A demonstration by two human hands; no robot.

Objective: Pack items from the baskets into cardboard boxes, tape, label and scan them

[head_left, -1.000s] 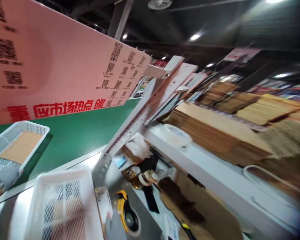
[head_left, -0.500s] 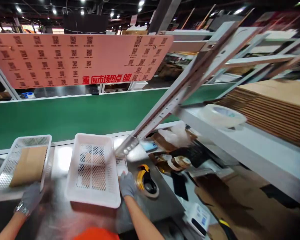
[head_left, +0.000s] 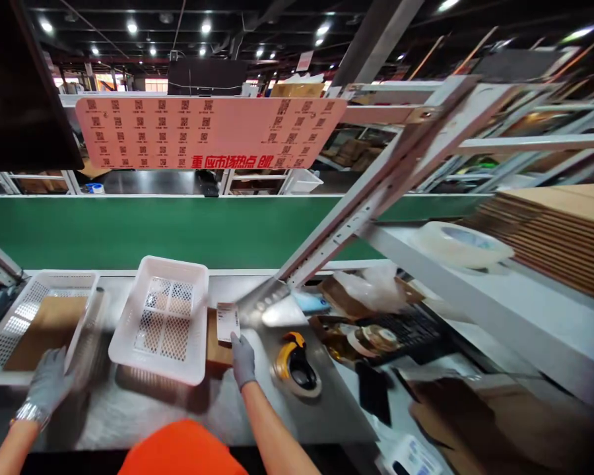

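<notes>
My left hand (head_left: 48, 384), in a grey glove, has its fingers stretched over the near end of a brown cardboard package (head_left: 49, 326), its thumb apart by the basket rim. That package lies in a white lattice basket (head_left: 82, 284) at the left. My right hand (head_left: 243, 361), also gloved, pinches the near edge of a small box with a white printed label (head_left: 228, 322). Below it is a brown cardboard box (head_left: 218, 353), partly covered by a second white basket (head_left: 202, 316). Brown shows through this basket's lattice floor.
A yellow-and-black tape dispenser (head_left: 299, 368) lies right of my right hand. Bottles (head_left: 371, 338) and a dark phone-like slab (head_left: 373, 394) lie farther right. A slanted metal post (head_left: 346, 221) rises behind. A shelf at right carries a tape roll (head_left: 462, 244) and stacked cardboard (head_left: 564, 224).
The view has turned left. The middle basket has shifted left, away from the post, baring the brown box. My left hand has moved from the basket's corner onto the package.
</notes>
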